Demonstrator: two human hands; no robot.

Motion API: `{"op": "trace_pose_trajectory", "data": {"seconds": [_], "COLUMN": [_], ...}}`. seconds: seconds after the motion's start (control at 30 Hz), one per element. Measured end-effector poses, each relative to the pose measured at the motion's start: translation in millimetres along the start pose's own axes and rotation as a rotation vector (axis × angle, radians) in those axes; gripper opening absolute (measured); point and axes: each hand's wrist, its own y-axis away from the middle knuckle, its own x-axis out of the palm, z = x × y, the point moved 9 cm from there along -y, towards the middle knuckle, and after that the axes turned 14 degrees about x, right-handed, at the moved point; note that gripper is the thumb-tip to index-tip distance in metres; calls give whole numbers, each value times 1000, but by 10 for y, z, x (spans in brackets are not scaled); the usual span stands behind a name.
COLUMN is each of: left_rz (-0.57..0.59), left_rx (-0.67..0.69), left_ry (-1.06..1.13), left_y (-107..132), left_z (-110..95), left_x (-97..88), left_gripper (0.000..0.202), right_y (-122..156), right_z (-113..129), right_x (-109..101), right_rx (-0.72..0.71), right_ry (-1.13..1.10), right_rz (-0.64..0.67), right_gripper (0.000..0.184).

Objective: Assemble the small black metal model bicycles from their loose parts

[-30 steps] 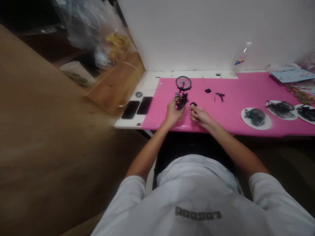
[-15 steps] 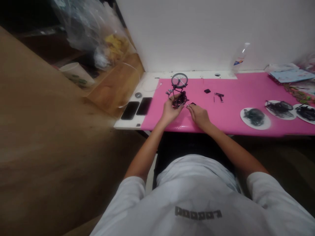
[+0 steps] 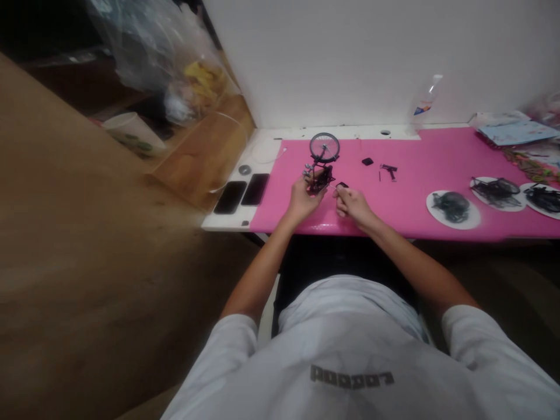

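Note:
A small black model bicycle point(image 3: 322, 165) is gripped at its near end by my left hand point(image 3: 304, 198), whose fingers wrap round the dark frame. Its spoked wheel point(image 3: 324, 147) points away toward the wall. To the right, my right hand point(image 3: 352, 204) is closed in a pinch on a thin metal tool point(image 3: 333, 186), perhaps a small screwdriver. The tool's tip reaches toward the bicycle's near end; whether it touches cannot be made out. A small black piece point(image 3: 342, 185) lies just beyond my right fingertips.
On the pink mat point(image 3: 406, 204) lie a black square piece point(image 3: 367, 161) and a black pistol-shaped part point(image 3: 388, 171). White plates point(image 3: 475, 219) with dark parts stand right. Two phones point(image 3: 255, 189) lie left. A clear bottle point(image 3: 427, 99) stands by the wall.
The bicycle has tilted, its wheel shifting a little to the right. My right hand has drawn slightly back and curled its fingers more around the tool.

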Motion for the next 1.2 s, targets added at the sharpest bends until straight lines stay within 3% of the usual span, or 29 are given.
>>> {"op": "trace_pose_trajectory", "data": {"seconds": [0.17,0.4,0.53,0.73,0.9,1.03,1.2], "left_rz": [15,-3,-11,-13,-24,-37,-31], "left_rx": [10,-6,-15,-22,-4,7,-6], "left_ry": [-45,-34,-31,23,43,80,45], "left_y": [-39,-50,-51,-50,-38,-24,-23], "left_z": [-56,-71,-70,-37,-25,1,-54], "left_x": [-1,-17,-42,-43,-28,-9,-8], "left_gripper": [56,54,54,58,60,61,61], "right_y": [-44,-118,-88,104,125,146,208], "right_z": [-143,-203,-48,313,364,369,395], "right_x": [103,38,-13,-135,-135,-144,-130], "right_rx": [274,343,125,-329,-484,-480,-379], "right_ry": [-307,-320,-104,599,1033,1037,687], "right_rz": [164,87,26,-289,-436,-411,-313], "right_gripper": [35,24,28,38,41,47,56]}}
